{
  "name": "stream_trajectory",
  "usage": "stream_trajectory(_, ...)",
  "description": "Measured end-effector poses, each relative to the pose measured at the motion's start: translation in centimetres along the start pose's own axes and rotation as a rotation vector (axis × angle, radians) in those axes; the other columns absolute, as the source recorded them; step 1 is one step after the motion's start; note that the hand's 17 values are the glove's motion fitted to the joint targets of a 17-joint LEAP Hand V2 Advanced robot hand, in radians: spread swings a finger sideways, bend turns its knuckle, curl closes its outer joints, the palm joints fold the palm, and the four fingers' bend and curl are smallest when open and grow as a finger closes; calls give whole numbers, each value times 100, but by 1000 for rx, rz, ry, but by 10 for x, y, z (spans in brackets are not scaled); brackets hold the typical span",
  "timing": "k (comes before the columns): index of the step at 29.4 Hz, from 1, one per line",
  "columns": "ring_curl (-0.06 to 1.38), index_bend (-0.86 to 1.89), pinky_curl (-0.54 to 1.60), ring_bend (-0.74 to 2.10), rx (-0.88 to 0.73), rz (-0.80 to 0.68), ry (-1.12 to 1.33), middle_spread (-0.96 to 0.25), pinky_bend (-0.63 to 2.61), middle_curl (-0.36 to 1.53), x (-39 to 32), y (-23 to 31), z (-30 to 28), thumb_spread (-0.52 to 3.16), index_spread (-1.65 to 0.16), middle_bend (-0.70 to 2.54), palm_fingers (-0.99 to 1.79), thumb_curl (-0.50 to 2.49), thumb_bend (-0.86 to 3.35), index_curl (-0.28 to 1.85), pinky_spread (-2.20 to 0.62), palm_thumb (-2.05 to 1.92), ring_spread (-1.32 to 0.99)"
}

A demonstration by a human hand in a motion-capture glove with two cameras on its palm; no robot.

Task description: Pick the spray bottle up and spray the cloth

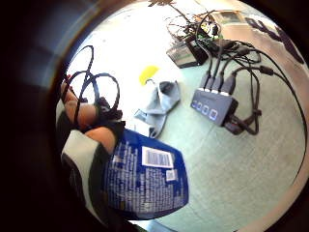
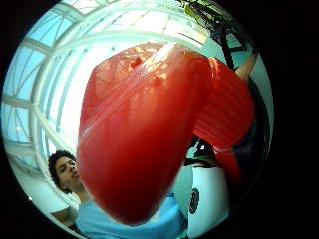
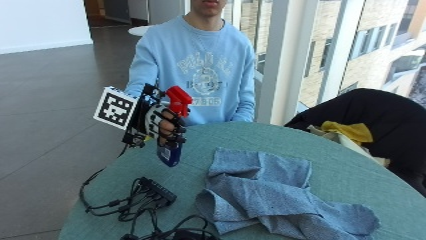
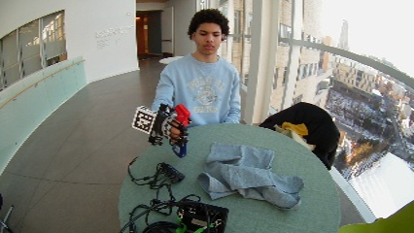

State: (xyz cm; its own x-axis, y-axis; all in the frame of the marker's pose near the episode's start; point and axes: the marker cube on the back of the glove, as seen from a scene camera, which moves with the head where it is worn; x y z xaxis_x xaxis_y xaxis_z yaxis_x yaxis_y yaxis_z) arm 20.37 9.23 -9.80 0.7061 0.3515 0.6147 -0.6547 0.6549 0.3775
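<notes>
Nearest to me, in the lower left of the outside view, a black hub with cables (image 3: pixel 154 190) lies on the round green surface (image 3: pixel 346 170). Just beyond it, spread from the centre toward the lower right, is the rumpled blue-grey cloth (image 3: pixel 266 192), flat on the surface with nothing on it.

Further back, at centre left, the gloved right hand (image 3: pixel 163 122) is raised above the surface's near-left edge. Its grip is wrapped around the neck of the spray bottle (image 3: pixel 172 142), fingers curled under the red trigger head (image 3: pixel 178 100). The bottle hangs roughly upright, dark blue body down, clear of the surface; the little-finger palm view shows its printed label close against the palm.

The cloth lies to the right of and below the bottle, a little apart from it. The red head appears to face toward the right of the frame, roughly the cloth's way, though I cannot make out the nozzle itself. I'd judge the bottle is lifted and only needs tilting down at the cloth before the trigger is squeezed.
</notes>
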Motion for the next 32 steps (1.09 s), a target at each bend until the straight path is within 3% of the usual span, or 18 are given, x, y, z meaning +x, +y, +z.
stream_trajectory(13,41,15,34,54,-286,149,146,-9,26,49,-53,-46,30,73,-18,41,122,55,-3,40,6,93,-8)
stream_trajectory(32,40,16,36,56,-454,300,310,-9,28,51,-60,-61,64,68,-17,42,121,61,-3,42,5,92,-8)
